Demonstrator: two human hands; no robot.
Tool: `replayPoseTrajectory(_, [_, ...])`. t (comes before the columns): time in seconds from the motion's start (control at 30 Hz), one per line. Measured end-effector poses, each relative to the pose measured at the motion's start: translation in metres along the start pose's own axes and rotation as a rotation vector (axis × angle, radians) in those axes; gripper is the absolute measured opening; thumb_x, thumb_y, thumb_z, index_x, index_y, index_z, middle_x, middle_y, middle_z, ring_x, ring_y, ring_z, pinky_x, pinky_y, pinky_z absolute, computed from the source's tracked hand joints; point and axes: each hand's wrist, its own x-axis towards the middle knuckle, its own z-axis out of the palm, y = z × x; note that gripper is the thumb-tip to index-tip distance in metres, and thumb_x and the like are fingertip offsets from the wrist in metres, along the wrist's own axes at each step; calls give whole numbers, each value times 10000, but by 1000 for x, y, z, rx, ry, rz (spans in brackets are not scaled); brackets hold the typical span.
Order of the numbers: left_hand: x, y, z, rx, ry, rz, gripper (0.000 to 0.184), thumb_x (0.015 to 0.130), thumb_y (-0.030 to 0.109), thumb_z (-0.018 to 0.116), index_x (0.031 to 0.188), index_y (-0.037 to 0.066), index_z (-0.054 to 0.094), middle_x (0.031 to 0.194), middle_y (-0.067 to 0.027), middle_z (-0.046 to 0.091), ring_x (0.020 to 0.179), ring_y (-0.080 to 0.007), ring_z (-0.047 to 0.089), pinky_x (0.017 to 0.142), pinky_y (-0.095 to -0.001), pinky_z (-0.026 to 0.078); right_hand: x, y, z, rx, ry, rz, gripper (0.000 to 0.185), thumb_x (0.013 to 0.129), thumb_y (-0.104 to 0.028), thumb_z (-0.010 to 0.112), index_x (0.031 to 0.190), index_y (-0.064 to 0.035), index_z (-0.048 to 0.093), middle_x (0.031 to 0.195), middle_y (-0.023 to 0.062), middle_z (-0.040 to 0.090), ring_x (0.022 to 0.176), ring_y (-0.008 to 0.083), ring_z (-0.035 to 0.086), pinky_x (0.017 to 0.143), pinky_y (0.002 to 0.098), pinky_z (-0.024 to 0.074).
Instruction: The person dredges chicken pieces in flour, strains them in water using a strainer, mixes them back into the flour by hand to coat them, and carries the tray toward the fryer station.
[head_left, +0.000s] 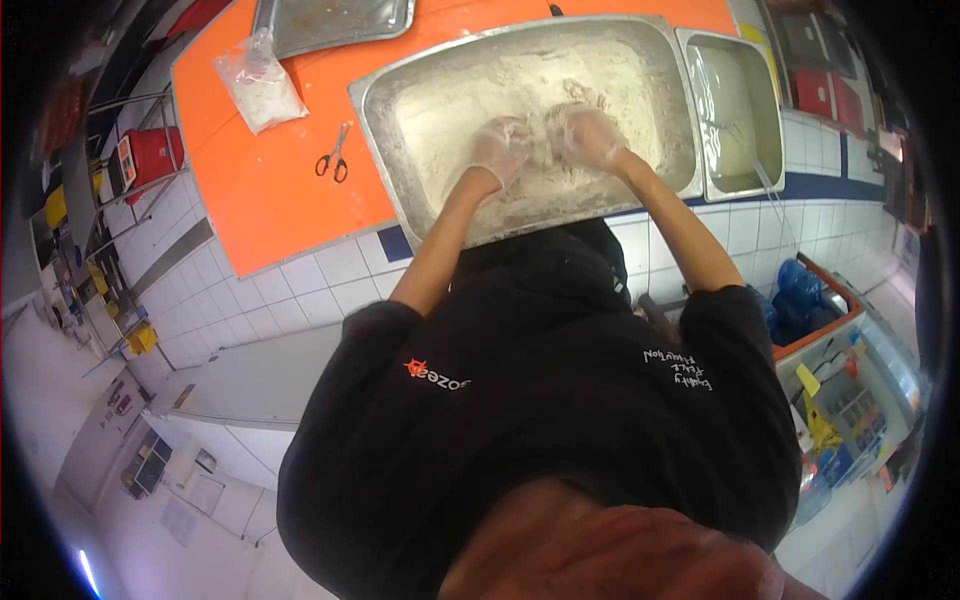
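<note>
Both hands wear clear plastic gloves and work in a large metal pan [425, 72] spread with white flour [455, 105]. My left hand [503, 147] is curled down into the flour near the middle. Close to its right, my right hand [590, 137] is also curled, its outline slightly blurred. Whatever lies under the fingers is hidden by gloves and flour. Some lumpy, flour-coated pieces [583, 95] show just beyond my right hand.
A smaller metal pan [735, 185] with cloudy liquid and a wire-handled utensil [763, 175] adjoins on the right. On the orange table [270, 220] lie scissors [335, 160], a plastic bag of white powder [262, 90] and a metal tray [335, 25].
</note>
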Motion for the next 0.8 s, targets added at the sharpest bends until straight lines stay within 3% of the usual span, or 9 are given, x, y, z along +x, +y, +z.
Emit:
replayPoseTrajectory(0.07, [-30, 14, 5, 89, -20, -46, 574, 1017, 291, 526, 1493, -26, 479, 1484, -274, 552, 1371, -411, 537, 1143, -438, 431, -25, -4, 30, -232, 154, 70, 617, 928, -530, 653, 1256, -10, 713, 1224, 234, 728, 1169, 384, 679, 1008, 440, 517])
replayPoseTrajectory(0.17, [-33, -3, 24, 145, -192, -316, 545, 1048, 317, 479, 1468, -30, 489, 1430, -267, 590, 1283, -400, 583, 1097, -432, 464, -30, 15, 44, -146, 1024, -229, 551, 940, -529, 620, 981, 8, 739, 1047, 230, 752, 1027, 400, 720, 937, 500, 531])
replayPoseTrajectory(0.23, [-26, -15, 42, -28, -269, -472, 532, 1068, 334, 447, 1451, -33, 496, 1393, -263, 615, 1224, -392, 614, 1067, -428, 486, -20, 27, 48, 15, 231, 273, 539, 960, -526, 589, 1070, -19, 735, 1068, 212, 744, 1030, 397, 700, 949, 497, 521])
replayPoseTrajectory(0.37, [-6, -59, 107, -309, -151, -461, 539, 1091, 355, 417, 1457, -33, 496, 1372, -255, 634, 1173, -379, 642, 1039, -421, 505, 3, 33, 68, 314, 181, 187, 614, 979, -543, 575, 1189, 13, 729, 1043, 202, 740, 1001, 372, 690, 969, 467, 521])
replayPoseTrajectory(0.47, [-14, -38, 90, -225, -33, -237, 571, 1082, 357, 465, 1504, -28, 472, 1409, -242, 621, 1195, -372, 637, 1049, -408, 500, 5, 65, 86, 1083, 167, 4, 627, 952, -518, 680, 1427, -109, 654, 1302, 204, 703, 1196, 276, 652, 1177, 448, 366])
replayPoseTrajectory(0.57, [-49, 12, 46, -207, 10, -160, 619, 1049, 364, 566, 1532, -11, 468, 1459, -224, 595, 1227, -374, 627, 1077, -407, 485, -43, 49, 44, 510, 327, -93, 577, 978, -481, 669, 1416, -106, 662, 1221, 192, 728, 1153, 259, 661, 1177, 465, 360])
replayPoseTrajectory(0.67, [-79, 35, 32, -202, 96, -90, 753, 990, 426, 654, 1551, -27, 437, 1520, -258, 537, 1315, -392, 582, 1126, -414, 452, -63, 49, 37, 808, 377, 213, 572, 967, -490, 676, 1391, -105, 679, 1113, 154, 733, 1085, 240, 666, 1124, 452, 420])
replayPoseTrajectory(0.73, [-99, 51, 29, -61, 158, 16, 866, 954, 478, 688, 1564, -60, 391, 1553, -299, 497, 1384, -406, 546, 1155, -413, 431, -76, 71, 71, -194, 639, 246, 477, 1066, -402, 502, 1146, 36, 672, 1183, 208, 650, 1080, 252, 641, 947, 342, 510])
replayPoseTrajectory(0.8, [-113, 65, 27, -46, -43, -129, 668, 930, 426, 754, 1437, 14, 616, 1504, -255, 565, 1320, -362, 603, 1123, -392, 458, -3, 176, 208, -249, 1081, 216, 490, 1001, -447, 609, 1068, 31, 696, 1026, 205, 697, 904, 314, 663, 845, 407, 541])
